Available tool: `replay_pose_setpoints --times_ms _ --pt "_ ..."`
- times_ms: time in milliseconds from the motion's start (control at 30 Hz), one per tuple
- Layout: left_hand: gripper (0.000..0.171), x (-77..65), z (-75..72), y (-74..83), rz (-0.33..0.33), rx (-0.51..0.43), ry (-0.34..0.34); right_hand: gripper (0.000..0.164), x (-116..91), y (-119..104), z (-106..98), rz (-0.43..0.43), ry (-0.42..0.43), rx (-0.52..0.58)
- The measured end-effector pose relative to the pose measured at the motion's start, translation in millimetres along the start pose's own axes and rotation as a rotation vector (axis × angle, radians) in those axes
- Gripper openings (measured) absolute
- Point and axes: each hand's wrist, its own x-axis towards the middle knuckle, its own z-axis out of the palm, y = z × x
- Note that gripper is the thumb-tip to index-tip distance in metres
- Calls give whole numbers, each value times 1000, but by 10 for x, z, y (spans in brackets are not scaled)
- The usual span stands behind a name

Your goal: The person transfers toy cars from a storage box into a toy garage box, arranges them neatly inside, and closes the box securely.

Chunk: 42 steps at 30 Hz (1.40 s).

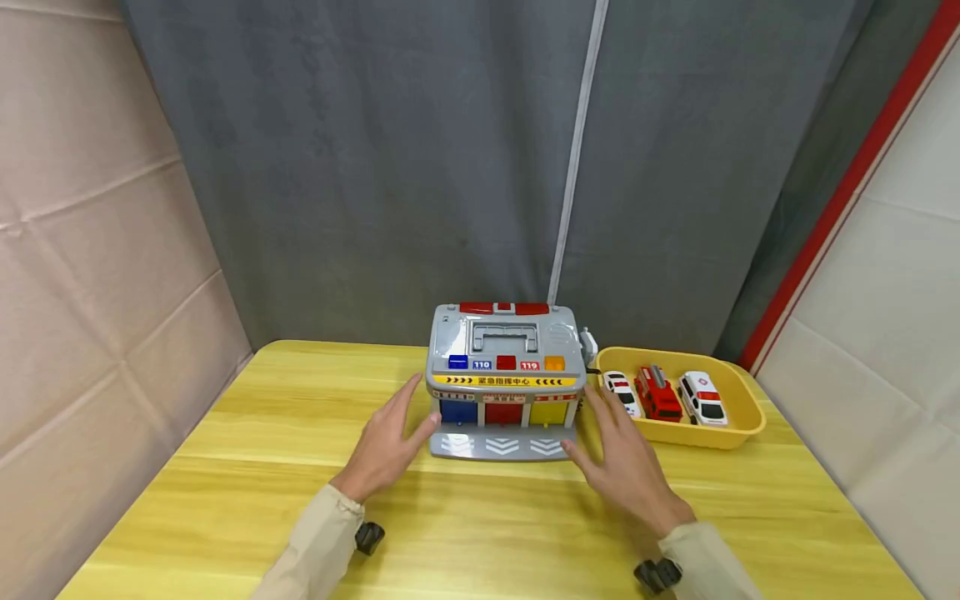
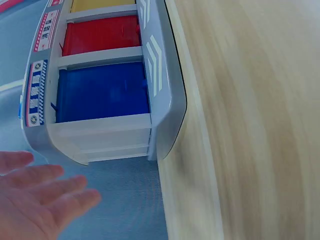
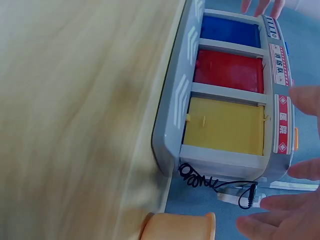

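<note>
A grey toy garage (image 1: 504,383) stands on the table, its blue door (image 2: 102,92), red door (image 3: 229,71) and yellow door (image 3: 225,125) all closed. On its roof are a folded handle and small blue, red and orange blocks. My left hand (image 1: 386,442) is beside its left side, fingers spread and holding nothing. At the right side my right hand (image 1: 626,458) is spread likewise, with nothing in its grasp; whether its fingertips touch the garage I cannot tell. A coiled black cord (image 3: 200,179) hangs at the garage's right end, next to a white handset-like piece (image 1: 588,344).
Right of the garage sits a yellow tray (image 1: 738,425). It holds a white car with black and red markings (image 1: 621,393), a red fire truck (image 1: 658,393) and a white ambulance (image 1: 703,398). A grey curtain (image 1: 360,183) hangs behind the wooden table (image 1: 315,400).
</note>
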Motion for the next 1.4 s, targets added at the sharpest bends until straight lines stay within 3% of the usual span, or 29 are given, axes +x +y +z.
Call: replay_pose_setpoints --times_ms 267,467,633,933,1400 --pt "64 163 74 -15 30 -186 68 79 164 -36 -43 -40 57 77" --pt "62 273 89 29 24 -235 75 72 327 -47 -63 -117 111 127" --pt "60 358 109 72 3 -261 69 67 446 -77 -93 -164 108 151" --pt "53 459 113 135 15 -172 114 61 598 -67 -75 -211 56 168" --pt "41 555 62 153 4 -112 113 58 607 26 -36 -231 89 234"
